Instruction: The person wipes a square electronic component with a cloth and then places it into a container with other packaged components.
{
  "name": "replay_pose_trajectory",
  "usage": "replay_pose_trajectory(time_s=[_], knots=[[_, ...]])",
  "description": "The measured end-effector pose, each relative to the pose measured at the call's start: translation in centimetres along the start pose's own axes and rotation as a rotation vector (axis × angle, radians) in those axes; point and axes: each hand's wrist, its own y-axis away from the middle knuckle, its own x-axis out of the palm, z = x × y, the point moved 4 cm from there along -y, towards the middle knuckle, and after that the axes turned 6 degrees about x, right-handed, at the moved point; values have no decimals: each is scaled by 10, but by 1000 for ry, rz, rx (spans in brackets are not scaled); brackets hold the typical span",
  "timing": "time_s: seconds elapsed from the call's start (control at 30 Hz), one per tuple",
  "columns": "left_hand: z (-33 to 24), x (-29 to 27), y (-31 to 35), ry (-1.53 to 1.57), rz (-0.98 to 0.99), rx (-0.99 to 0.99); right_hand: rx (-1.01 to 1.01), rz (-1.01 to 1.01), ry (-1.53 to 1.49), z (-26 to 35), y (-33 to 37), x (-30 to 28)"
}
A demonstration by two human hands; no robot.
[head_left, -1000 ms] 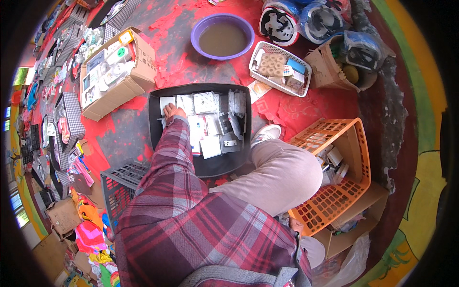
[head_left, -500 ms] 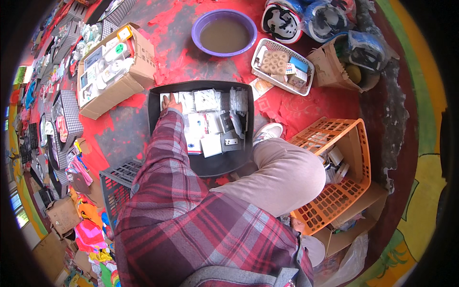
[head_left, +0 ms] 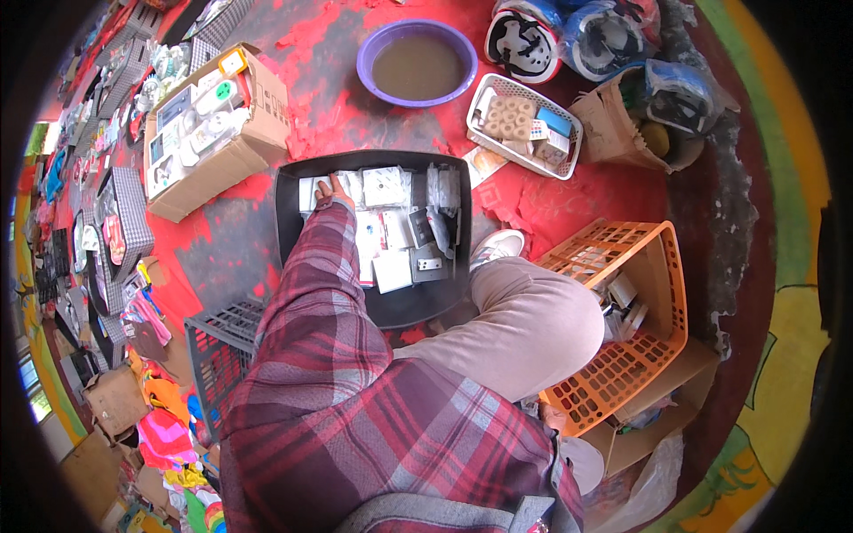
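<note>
My left hand [head_left: 334, 192] reaches into a black bin [head_left: 382, 309] packed with white boxes and clear-wrapped packets. Its fingers are apart, resting on the items near the bin's far left corner. A white box [head_left: 307, 192] lies just left of those fingers, and a wrapped white packet [head_left: 384, 187] lies to their right. Darker grey boxes [head_left: 430, 264] fill the bin's right side. My right hand [head_left: 553, 417] is low beside the near edge of an orange plastic basket [head_left: 613, 377]. Only a small part of that hand shows, and its fingers are mostly hidden.
A purple basin [head_left: 364, 80] of murky water stands beyond the bin. A cardboard box [head_left: 222, 169] of packaged goods sits far left, a white basket [head_left: 524, 160] far right, near several helmets [head_left: 524, 40]. A grey crate [head_left: 213, 355] stands beside my left arm.
My left hand has moved slightly right across the bin's contents, uncovering more of the white box at the far left. My right hand stays beside the orange basket.
</note>
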Motion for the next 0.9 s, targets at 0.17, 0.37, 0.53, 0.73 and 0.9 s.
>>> replay_pose_trajectory(time_s=[0.17,0.37,0.53,0.73,0.9], knots=[[-25,-30,17,211,-178,114,-145,81,-134,-25,-29,-7],[-128,11,64,635,-133,395,-123,114,-19,-15,-26,-9],[-117,75,33,688,67,272,-119,121,-85,-19,-21,-8],[-97,67,26,542,33,153,-74,102,-37,-11,-15,-8],[-94,69,26,593,14,143,-49,101,36,-14,-18,-9]])
